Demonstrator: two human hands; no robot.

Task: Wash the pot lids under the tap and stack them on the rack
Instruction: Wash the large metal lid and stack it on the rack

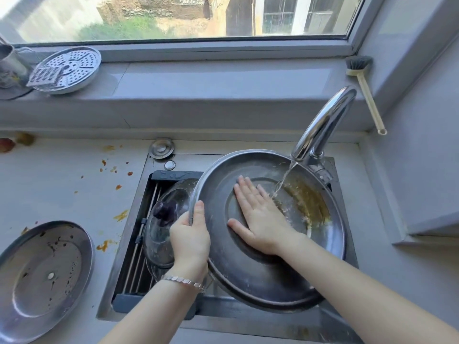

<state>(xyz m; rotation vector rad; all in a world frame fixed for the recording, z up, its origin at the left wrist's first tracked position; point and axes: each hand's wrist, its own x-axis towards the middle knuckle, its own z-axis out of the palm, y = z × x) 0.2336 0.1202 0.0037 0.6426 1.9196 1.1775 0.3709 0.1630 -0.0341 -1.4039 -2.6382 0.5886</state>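
A large steel pot lid [248, 276] is tilted over the sink, underside up, with brown residue on its right part. Water runs from the chrome tap [323, 125] onto it. My left hand [190, 237] grips the lid's left rim. My right hand [258, 214] lies flat, fingers spread, on the lid's inner surface beside the water stream. A glass lid [164, 219] with a dark knob rests on the rack [139, 259] in the sink's left part. Another dirty steel lid [42, 276] lies upside down on the counter at the left.
A perforated steamer plate [72, 68] with a grater and a metal cup stand on the window sill at the left. A dish brush [365, 90] leans in the right corner. Food splatters mark the counter [74, 182] left of the sink.
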